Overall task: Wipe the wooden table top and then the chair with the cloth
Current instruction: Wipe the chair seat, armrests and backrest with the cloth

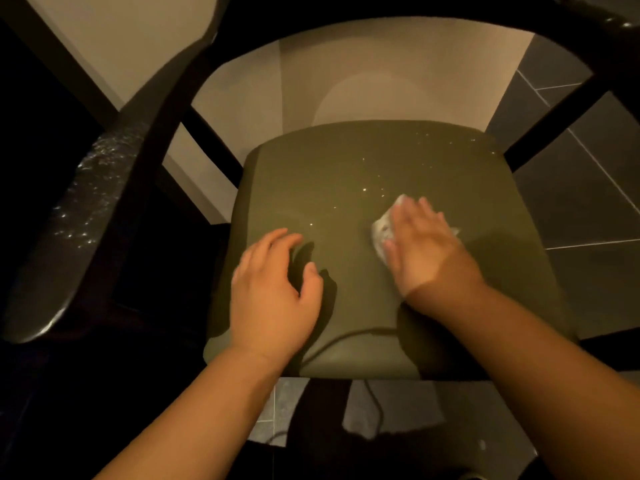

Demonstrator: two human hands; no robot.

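Observation:
A dark-framed chair with an olive green seat cushion fills the view from above. Small bright droplets speckle the seat's far right part. My right hand lies flat with straight fingers on a small pale cloth, pressing it onto the right middle of the seat. Most of the cloth is hidden under the palm. My left hand rests on the seat's left front part, fingers loosely bent, holding nothing.
The chair's dark curved backrest arches across the top. Its left armrest, speckled with droplets, runs down the left side. Dark tiled floor lies to the right; a thin dark cable trails below the seat's front edge.

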